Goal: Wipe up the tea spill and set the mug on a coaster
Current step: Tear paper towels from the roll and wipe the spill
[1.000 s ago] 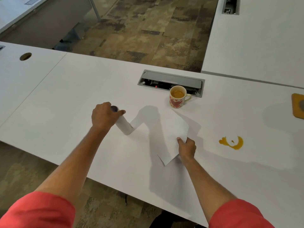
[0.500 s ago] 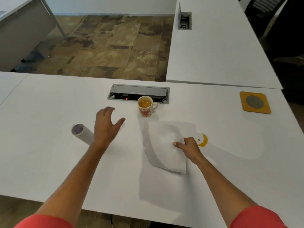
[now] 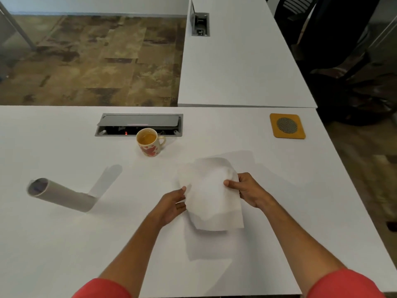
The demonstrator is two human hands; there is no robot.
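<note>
A white paper towel sheet (image 3: 211, 194) hangs above the white desk (image 3: 64, 244), held between both hands. My right hand (image 3: 247, 190) pinches its right edge with thumb on top. My left hand (image 3: 174, 203) touches its left edge with fairly straight fingers. The sheet hides the tea spill. A cream mug (image 3: 149, 145) with red hearts, full of tea, stands behind the sheet to the left, handle pointing right. An orange square coaster (image 3: 287, 126) with a grey mesh centre lies at the far right of the desk.
A nearly used-up paper towel roll (image 3: 59, 195) lies on its side at the left, a short tail of paper trailing from it. An open grey cable box (image 3: 139, 125) is set into the desk just behind the mug. A second desk (image 3: 240, 61) adjoins at the back right.
My left hand let go of the roll and came across to the sheet's left edge. My right hand carried the torn sheet rightward over the spill, which is now covered. The view shifted right.
</note>
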